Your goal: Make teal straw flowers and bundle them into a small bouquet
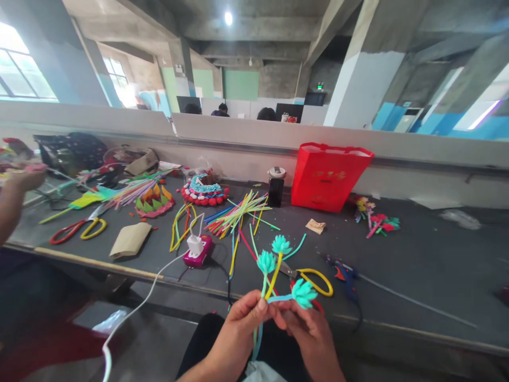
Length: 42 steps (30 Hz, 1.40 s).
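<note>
Three turquoise pipe-cleaner flowers are gathered above my lap, in front of the table edge. Their stems are green, yellow and blue. My left hand pinches the stems together where they cross, and the lower ends hang below it. My right hand is closed at the same crossing, under the blue-stemmed flower that leans right; its fingertips are partly hidden. Just behind the flowers lie scissors with yellow and red handles, partly covered by them.
Loose pipe cleaners lie mid-table, near a magenta power block with a white cable. A blue glue gun rests to the right. Behind stand a red bag and a dark phone. Another person's arm reaches in at left.
</note>
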Each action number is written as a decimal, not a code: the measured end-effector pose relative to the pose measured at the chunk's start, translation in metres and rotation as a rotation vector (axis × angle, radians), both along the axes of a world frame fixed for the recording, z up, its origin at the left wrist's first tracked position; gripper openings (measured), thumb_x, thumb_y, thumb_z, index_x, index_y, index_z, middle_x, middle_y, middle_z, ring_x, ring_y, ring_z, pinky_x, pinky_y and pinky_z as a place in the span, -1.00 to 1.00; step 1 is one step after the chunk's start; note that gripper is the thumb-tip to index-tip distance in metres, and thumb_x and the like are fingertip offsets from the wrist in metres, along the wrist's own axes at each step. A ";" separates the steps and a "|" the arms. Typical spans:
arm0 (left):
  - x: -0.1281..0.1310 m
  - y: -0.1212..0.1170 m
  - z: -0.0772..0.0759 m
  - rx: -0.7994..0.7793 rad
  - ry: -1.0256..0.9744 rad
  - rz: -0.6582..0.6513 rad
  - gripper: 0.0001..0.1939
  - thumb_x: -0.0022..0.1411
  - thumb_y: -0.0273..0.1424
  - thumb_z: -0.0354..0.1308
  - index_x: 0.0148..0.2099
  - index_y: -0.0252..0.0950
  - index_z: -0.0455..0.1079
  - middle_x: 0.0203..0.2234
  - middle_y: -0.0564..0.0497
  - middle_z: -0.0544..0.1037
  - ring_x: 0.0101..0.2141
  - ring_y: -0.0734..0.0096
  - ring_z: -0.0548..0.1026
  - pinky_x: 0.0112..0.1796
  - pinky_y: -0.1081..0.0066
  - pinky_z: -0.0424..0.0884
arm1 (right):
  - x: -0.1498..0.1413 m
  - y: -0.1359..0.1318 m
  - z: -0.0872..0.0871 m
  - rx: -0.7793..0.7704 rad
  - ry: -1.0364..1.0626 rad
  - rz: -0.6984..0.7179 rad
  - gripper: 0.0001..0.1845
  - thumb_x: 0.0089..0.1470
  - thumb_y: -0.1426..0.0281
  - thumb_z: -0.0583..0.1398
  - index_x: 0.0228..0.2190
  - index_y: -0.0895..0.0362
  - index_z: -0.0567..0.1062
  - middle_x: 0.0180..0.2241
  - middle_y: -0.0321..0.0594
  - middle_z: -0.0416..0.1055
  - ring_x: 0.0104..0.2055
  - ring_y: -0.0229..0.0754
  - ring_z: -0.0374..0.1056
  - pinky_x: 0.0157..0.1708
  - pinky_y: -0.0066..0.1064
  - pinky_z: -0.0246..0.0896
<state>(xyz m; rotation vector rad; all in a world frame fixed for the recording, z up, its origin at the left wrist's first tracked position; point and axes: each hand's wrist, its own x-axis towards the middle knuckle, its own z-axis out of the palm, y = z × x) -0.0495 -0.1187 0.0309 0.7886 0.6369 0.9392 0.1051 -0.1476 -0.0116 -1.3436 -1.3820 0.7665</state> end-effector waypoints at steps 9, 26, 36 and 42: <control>-0.006 -0.007 0.001 0.075 0.098 -0.030 -0.68 0.27 -0.20 0.16 -0.42 -0.29 0.52 -0.40 -0.10 0.57 -0.23 0.25 0.48 -0.12 0.39 0.33 | -0.001 -0.007 0.004 0.157 -0.243 -0.120 -0.72 0.15 0.20 0.17 -0.42 0.06 0.62 -0.51 -0.23 0.56 -0.48 -0.15 0.49 -0.43 -0.44 0.41; -0.011 -0.013 0.006 -0.035 -0.117 -0.033 -0.78 0.30 -0.30 0.13 -0.36 -0.31 0.45 -0.44 -0.10 0.58 -0.10 0.15 0.52 0.02 0.29 0.28 | 0.007 -0.023 0.008 0.145 -0.183 -0.199 -0.76 0.15 0.19 0.23 -0.26 0.08 0.59 -0.36 -0.19 0.55 -0.36 -0.17 0.48 -0.37 -0.43 0.40; -0.010 -0.023 -0.004 -0.055 -0.107 -0.006 -0.77 0.29 -0.31 0.15 -0.37 -0.34 0.45 -0.47 -0.06 0.54 -0.34 0.36 0.47 -0.12 0.38 0.33 | -0.008 -0.024 0.001 0.247 -0.143 -0.120 -0.86 0.15 0.33 0.25 -0.22 0.02 0.57 -0.32 -0.26 0.60 -0.28 -0.17 0.52 -0.21 -0.37 0.44; -0.014 -0.026 -0.007 -0.034 -0.087 -0.010 -0.78 0.28 -0.29 0.16 -0.36 -0.33 0.45 -0.49 -0.08 0.56 -0.29 0.27 0.50 -0.06 0.32 0.30 | -0.004 -0.025 0.001 0.115 -0.069 -0.089 -0.81 0.15 0.23 0.23 -0.30 0.01 0.62 -0.34 -0.26 0.62 -0.43 -0.19 0.49 -0.30 -0.38 0.44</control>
